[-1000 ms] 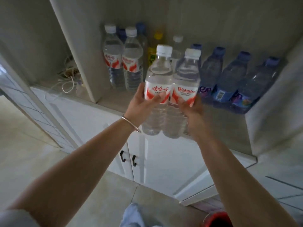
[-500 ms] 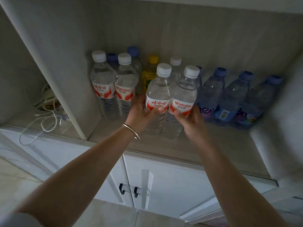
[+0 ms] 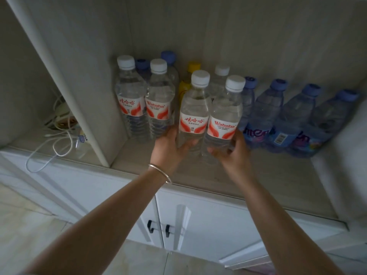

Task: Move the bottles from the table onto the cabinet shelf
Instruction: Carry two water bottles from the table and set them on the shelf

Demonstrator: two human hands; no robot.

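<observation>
Two clear water bottles with white caps and red-and-white labels stand side by side over the cabinet shelf. My left hand grips the left bottle low on its body. My right hand grips the right bottle the same way. Their bases are hidden by my fingers, so I cannot tell whether they touch the shelf. Behind them stand two matching bottles at the left, a yellow-capped bottle, and several blue-capped bottles along the right.
A vertical divider panel bounds the shelf on the left, with a power strip and white cables beyond it. The cabinet side wall closes the right. White cabinet doors with black handles sit below the shelf.
Both hands have carried the two bottles forward and down into the shelf, closer to the bottles standing at the back. My view has moved nearer to the cabinet.
</observation>
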